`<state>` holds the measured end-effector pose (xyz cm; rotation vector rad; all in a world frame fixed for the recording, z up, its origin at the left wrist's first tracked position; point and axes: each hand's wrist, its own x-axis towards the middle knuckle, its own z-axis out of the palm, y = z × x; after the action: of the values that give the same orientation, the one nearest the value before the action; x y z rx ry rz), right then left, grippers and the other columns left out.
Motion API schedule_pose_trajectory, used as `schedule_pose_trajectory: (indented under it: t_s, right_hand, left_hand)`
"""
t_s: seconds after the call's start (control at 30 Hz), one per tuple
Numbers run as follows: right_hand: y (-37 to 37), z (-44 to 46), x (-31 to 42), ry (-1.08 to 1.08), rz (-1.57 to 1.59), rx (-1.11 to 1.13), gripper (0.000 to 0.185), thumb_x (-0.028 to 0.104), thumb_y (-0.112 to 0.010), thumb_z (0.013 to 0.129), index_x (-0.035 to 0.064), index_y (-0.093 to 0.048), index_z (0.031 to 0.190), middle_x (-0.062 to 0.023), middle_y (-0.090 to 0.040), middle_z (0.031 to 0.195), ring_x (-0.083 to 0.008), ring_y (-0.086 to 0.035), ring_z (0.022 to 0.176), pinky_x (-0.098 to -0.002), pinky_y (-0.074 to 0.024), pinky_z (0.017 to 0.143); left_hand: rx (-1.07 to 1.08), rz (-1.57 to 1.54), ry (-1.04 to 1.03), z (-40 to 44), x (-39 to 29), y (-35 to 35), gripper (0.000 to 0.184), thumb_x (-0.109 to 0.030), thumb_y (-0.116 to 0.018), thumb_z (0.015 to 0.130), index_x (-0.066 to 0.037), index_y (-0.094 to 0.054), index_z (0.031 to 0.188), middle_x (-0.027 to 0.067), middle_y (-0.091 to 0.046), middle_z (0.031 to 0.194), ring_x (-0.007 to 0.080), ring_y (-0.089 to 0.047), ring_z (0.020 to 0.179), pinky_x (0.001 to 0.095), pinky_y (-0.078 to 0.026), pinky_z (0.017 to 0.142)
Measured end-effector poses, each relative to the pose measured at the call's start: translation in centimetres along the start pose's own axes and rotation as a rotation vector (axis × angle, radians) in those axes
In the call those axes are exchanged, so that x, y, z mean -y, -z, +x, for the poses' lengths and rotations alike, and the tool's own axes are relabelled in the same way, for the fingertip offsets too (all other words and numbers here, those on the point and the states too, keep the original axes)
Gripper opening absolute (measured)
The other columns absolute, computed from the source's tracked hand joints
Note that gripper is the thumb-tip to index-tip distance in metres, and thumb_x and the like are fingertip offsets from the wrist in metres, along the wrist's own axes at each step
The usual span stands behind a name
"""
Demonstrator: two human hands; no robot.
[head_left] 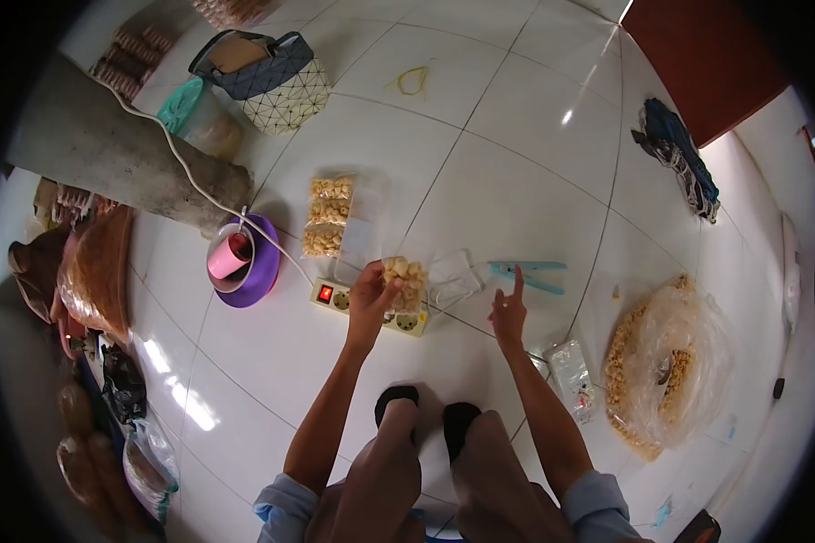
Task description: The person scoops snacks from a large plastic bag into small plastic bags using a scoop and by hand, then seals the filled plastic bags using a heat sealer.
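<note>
Near the middle of the view, my left hand is closed on a small clear bag of pale snacks, held above a power strip with a lit red switch. My right hand is raised with the index finger stretched out, and it holds nothing. Just beyond that hand lies a light blue long-armed tool on the tiles, beside a white cable. Up and left of the held bag, several filled snack packets lie in a column.
At right sits a large open plastic bag of snacks, with a clear packet nearer me. A purple basin holding a pink cup stands at left by a grey pillar. Farther back is a patterned bag.
</note>
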<state>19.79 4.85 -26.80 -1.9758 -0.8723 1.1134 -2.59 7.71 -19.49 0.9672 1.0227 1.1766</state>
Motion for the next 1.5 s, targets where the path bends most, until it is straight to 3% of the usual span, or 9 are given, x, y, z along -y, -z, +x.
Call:
schedule_pose_trajectory:
  t_s: [0.23,0.37,0.43,0.67,0.83,1.07,1.17,1.23,1.5]
  right_hand:
    - [-2.4,4.5,1.0,0.021,-0.527,-0.167,0.037,0.038,-0.039,0.091,0.0190,-0.041,0.121,-0.0259,-0.043,0.105,-0.0430,-0.056,0.086,-0.0424,-0.0491,0.071]
    - [-1.1,3.9,-0.1,0.016,-0.584,-0.204,0.030,0.033,-0.045,0.089,0.0172,-0.044,0.115,-0.0216,-0.043,0.101,-0.0407,-0.055,0.086,-0.0428,-0.0488,0.072]
    - [-0.4,3.9,-2.4,0.333,-0.884,-0.384,0.029,0.022,-0.050,0.087,0.0179,-0.045,0.115,-0.0180,-0.044,0.097,-0.0343,-0.056,0.083,-0.0399,-0.0488,0.070]
    - [2.1,4.0,-1.5,0.212,-1.127,-0.265,0.043,0.016,-0.054,0.083,0.0211,-0.037,0.123,-0.0161,-0.048,0.095,-0.0308,-0.054,0.086,-0.0358,-0.0472,0.068]
    - [1.7,5.4,-1.4,0.112,-0.718,-0.425,0.066,0.028,-0.063,0.078,0.0014,-0.025,0.124,-0.0185,-0.048,0.099,-0.0346,-0.054,0.090,-0.0401,-0.0493,0.072]
    - [1.4,8.3,-2.9,0.046,-0.763,-0.418,0.063,0.032,-0.066,0.076,-0.0025,-0.030,0.114,-0.0205,-0.043,0.105,-0.0352,-0.053,0.093,-0.0393,-0.0530,0.067]
    - [1.8,8.8,-4.3,0.161,-0.749,-0.501,0.060,0.028,-0.064,0.077,-0.0030,-0.029,0.114,-0.0169,-0.047,0.095,-0.0294,-0.057,0.082,-0.0354,-0.0518,0.060]
    - [3.1,7.7,-2.0,0.025,0.036,-0.171,0.054,0.021,-0.061,0.080,-0.0033,-0.027,0.115,-0.0108,-0.049,0.080,-0.0197,-0.056,0.062,-0.0293,-0.0472,0.053]
    - [6.4,-0.2,8.2,0.193,0.564,0.248,0.049,0.025,-0.056,0.084,-0.0005,-0.031,0.118,-0.0049,-0.049,0.072,-0.0108,-0.047,0.052,-0.0221,-0.0380,0.047]
  left_hand:
    - [-0.014,0.028,0.055,-0.4,0.6,0.1,0.027,-0.009,-0.058,0.084,0.000,-0.049,0.108,0.0037,-0.057,0.096,0.0099,-0.053,0.089,0.0240,-0.043,0.079]
    - [0.018,0.006,0.011,-0.8,1.4,0.3,0.028,-0.008,-0.058,0.084,-0.001,-0.048,0.108,0.0039,-0.058,0.098,0.0098,-0.054,0.090,0.0232,-0.043,0.079]
    - [0.018,-0.002,0.014,-0.8,1.2,0.1,0.025,-0.008,-0.057,0.084,-0.002,-0.049,0.107,0.0032,-0.058,0.098,0.0090,-0.054,0.089,0.0233,-0.043,0.079]
    - [0.036,-0.046,0.022,-0.5,1.5,0.0,0.024,-0.006,-0.056,0.084,-0.002,-0.049,0.107,0.0024,-0.058,0.097,0.0080,-0.053,0.089,0.0228,-0.043,0.079]
    - [0.053,-0.025,0.013,-0.3,0.9,-0.5,0.024,-0.007,-0.056,0.084,-0.001,-0.049,0.107,0.0020,-0.058,0.096,0.0075,-0.053,0.088,0.0222,-0.043,0.078]
    - [0.074,0.030,-0.011,0.5,0.4,-1.0,0.024,-0.008,-0.056,0.085,-0.002,-0.049,0.107,0.0017,-0.057,0.096,0.0067,-0.053,0.088,0.0209,-0.043,0.075]
    - [0.075,0.109,0.046,1.0,0.2,-0.9,0.025,-0.009,-0.056,0.085,-0.002,-0.048,0.108,0.0017,-0.056,0.096,0.0076,-0.053,0.090,0.0227,-0.044,0.077]
    - [0.099,0.047,0.040,1.3,0.0,-1.1,0.027,-0.009,-0.057,0.085,-0.001,-0.048,0.108,0.0031,-0.056,0.097,0.0087,-0.053,0.090,0.0234,-0.044,0.078]
    - [0.176,0.010,0.043,3.8,-2.7,-1.0,0.025,-0.008,-0.055,0.085,0.000,-0.048,0.109,0.0051,-0.057,0.098,0.0109,-0.055,0.090,0.0256,-0.047,0.078]
